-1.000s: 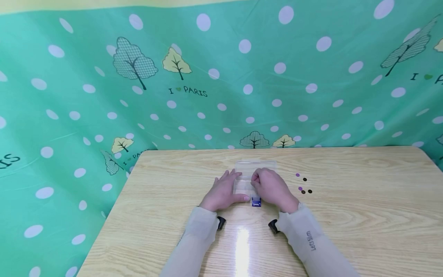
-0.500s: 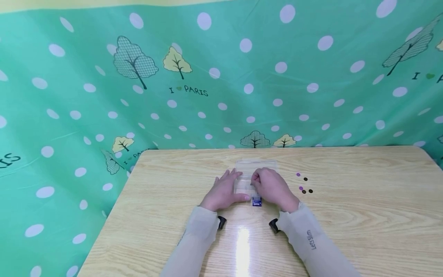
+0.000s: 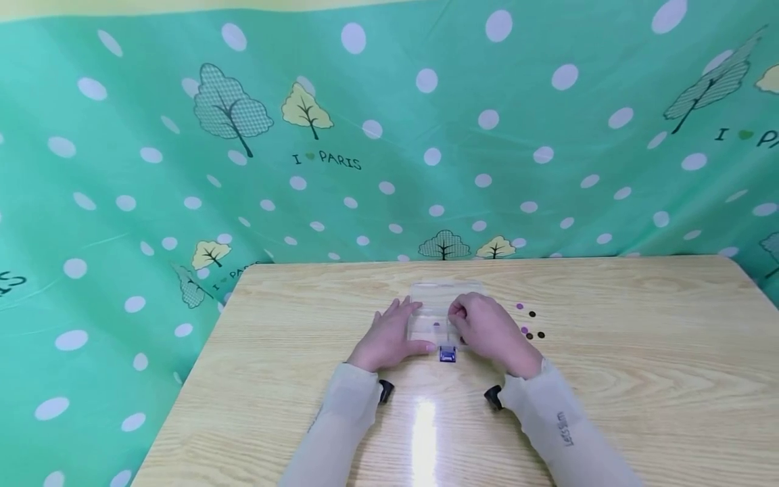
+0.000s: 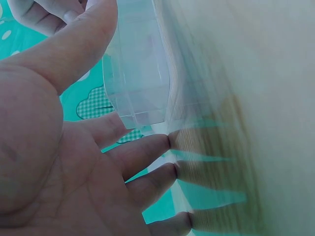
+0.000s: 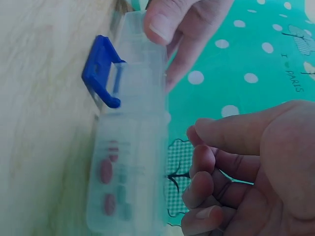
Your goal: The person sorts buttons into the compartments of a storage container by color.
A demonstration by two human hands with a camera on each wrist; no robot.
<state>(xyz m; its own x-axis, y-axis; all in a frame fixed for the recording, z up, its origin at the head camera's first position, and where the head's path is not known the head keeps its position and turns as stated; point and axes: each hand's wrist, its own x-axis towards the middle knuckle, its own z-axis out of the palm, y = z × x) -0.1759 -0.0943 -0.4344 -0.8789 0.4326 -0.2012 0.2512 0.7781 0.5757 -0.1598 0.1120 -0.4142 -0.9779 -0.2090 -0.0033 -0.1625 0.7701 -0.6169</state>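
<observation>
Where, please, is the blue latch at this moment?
In the head view, the blue latch is at the near edge of the clear box, with the left hand to its left and the right hand to its upper right.

The head camera looks forward and down from afar; wrist cameras share the clear box [image 5: 147, 162] close-up.

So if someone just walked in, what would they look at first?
Probably the bright green cloth with white dots, behind the table. Then the little blue latch on the near side of the clear box, between the left hand and right hand. Next, maybe, the purple discs and dark discs to its right.
</observation>
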